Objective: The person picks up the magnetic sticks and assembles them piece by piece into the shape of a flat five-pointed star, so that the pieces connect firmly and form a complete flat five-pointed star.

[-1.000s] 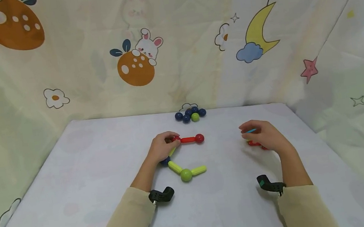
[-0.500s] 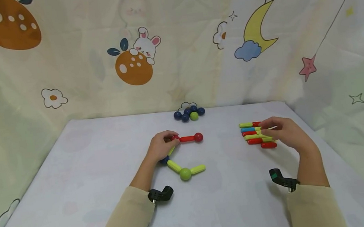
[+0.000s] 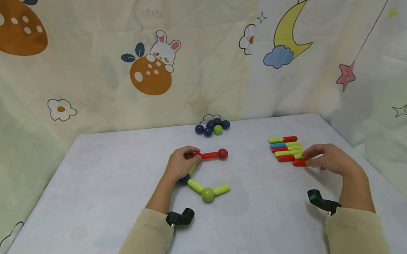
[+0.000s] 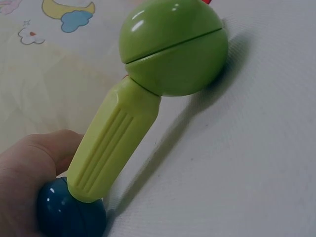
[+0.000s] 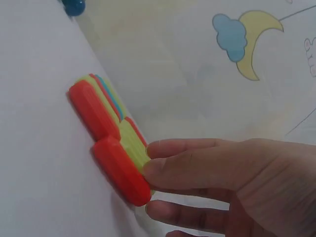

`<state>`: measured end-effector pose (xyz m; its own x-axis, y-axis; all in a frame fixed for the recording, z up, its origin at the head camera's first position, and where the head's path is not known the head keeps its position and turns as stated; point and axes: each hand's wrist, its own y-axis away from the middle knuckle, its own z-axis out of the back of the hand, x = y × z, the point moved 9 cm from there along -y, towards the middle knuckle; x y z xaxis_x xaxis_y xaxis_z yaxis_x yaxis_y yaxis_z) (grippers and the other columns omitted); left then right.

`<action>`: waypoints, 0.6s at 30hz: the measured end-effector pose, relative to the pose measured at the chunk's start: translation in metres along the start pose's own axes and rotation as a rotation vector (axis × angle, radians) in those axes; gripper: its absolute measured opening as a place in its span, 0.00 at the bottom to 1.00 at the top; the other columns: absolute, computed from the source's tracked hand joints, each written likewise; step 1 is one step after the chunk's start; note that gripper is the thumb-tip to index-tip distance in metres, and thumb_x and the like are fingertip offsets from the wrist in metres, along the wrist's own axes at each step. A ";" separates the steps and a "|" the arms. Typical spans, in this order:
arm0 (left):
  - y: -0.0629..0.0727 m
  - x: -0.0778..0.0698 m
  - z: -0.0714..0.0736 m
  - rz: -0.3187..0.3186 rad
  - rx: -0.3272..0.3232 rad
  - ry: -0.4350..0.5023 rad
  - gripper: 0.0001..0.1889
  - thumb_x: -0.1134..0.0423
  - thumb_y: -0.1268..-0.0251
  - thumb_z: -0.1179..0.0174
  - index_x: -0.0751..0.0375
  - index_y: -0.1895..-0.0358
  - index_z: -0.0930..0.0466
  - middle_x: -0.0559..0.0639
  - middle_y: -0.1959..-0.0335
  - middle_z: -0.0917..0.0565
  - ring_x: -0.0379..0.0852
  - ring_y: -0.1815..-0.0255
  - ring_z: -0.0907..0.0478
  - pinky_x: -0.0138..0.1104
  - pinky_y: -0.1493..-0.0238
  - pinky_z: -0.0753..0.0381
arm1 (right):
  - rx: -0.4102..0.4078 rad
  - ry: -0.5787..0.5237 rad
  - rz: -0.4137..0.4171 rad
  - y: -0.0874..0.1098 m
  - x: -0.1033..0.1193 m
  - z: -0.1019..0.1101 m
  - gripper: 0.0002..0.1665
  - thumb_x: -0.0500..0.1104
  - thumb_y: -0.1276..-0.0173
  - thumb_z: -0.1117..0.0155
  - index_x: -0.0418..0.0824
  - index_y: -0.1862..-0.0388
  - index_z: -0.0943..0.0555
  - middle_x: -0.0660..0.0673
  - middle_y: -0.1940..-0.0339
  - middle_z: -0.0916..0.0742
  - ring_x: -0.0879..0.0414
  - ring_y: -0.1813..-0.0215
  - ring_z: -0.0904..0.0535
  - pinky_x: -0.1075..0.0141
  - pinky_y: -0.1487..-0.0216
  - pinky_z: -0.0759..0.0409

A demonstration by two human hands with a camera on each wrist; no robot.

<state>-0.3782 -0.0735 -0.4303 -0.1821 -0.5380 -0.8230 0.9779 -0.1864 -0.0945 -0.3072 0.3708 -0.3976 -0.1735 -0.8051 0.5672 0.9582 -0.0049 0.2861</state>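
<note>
In the head view my left hand (image 3: 182, 163) pinches a red ball (image 3: 197, 154) at one end of a red building stick (image 3: 209, 155); a second red ball (image 3: 223, 153) sits at its other end. From the held ball the chain bends through a yellow-green stick (image 3: 193, 169), a dark blue ball (image 3: 185, 180) and another stick (image 3: 195, 186) to a green ball (image 4: 173, 47) bearing a further stick (image 3: 222, 189). My right hand (image 3: 329, 158) has thumb and index finger around the end of a yellow-green stick (image 5: 132, 145), beside a red stick (image 5: 121, 170).
Several red, yellow-green and blue sticks (image 3: 284, 145) lie in rows on the right of the white table (image 3: 267, 220). Several dark blue balls (image 3: 199, 129) and one green ball (image 3: 217, 130) cluster at the back edge, before a patterned cloth (image 3: 214, 58).
My right hand has moved right and toward the near end of the stick rows, uncovering most of them. The left hand stays on the red ball; the chain keeps its shape.
</note>
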 end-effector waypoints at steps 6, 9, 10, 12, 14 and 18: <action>0.001 0.002 0.000 0.012 0.005 -0.005 0.15 0.55 0.30 0.33 0.51 0.43 0.14 0.50 0.53 0.14 0.49 0.51 0.21 0.43 0.46 0.22 | 0.070 0.030 -0.004 -0.003 -0.004 -0.010 0.28 0.47 0.31 0.29 0.36 0.36 0.21 0.37 0.47 0.18 0.46 0.49 0.23 0.60 0.55 0.19; 0.001 0.002 0.001 0.013 0.000 0.000 0.15 0.56 0.30 0.33 0.51 0.43 0.13 0.50 0.53 0.14 0.49 0.51 0.22 0.43 0.46 0.22 | 0.106 0.026 0.006 -0.005 -0.002 -0.016 0.29 0.46 0.34 0.27 0.35 0.38 0.21 0.40 0.50 0.19 0.46 0.48 0.26 0.62 0.56 0.21; 0.001 0.001 0.001 0.012 -0.001 0.002 0.15 0.56 0.30 0.33 0.51 0.43 0.13 0.50 0.53 0.14 0.49 0.52 0.22 0.43 0.46 0.22 | 0.112 0.028 0.010 -0.006 -0.001 -0.017 0.29 0.45 0.35 0.26 0.36 0.38 0.21 0.40 0.50 0.19 0.46 0.47 0.26 0.62 0.56 0.21; 0.001 0.001 0.001 0.013 0.000 0.003 0.15 0.56 0.30 0.33 0.52 0.43 0.14 0.50 0.53 0.14 0.49 0.52 0.22 0.42 0.46 0.23 | 0.122 0.022 0.010 -0.007 0.001 -0.020 0.28 0.45 0.36 0.26 0.36 0.39 0.20 0.40 0.49 0.20 0.45 0.45 0.28 0.62 0.55 0.22; 0.002 0.001 0.001 0.014 0.003 0.004 0.15 0.56 0.30 0.33 0.52 0.43 0.14 0.50 0.53 0.14 0.49 0.52 0.22 0.42 0.46 0.23 | 0.133 0.027 0.018 -0.007 0.002 -0.021 0.28 0.44 0.36 0.26 0.36 0.39 0.20 0.40 0.49 0.21 0.44 0.45 0.29 0.62 0.55 0.23; 0.002 0.000 0.000 0.017 0.004 0.007 0.16 0.56 0.30 0.33 0.51 0.43 0.14 0.50 0.52 0.14 0.50 0.51 0.22 0.43 0.45 0.23 | 0.136 0.022 0.023 -0.008 0.001 -0.023 0.29 0.45 0.36 0.26 0.37 0.38 0.20 0.40 0.48 0.20 0.46 0.46 0.27 0.62 0.55 0.21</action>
<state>-0.3768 -0.0743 -0.4305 -0.1647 -0.5356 -0.8282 0.9804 -0.1807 -0.0781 -0.3100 0.3563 -0.4177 -0.1453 -0.8171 0.5579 0.9221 0.0926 0.3758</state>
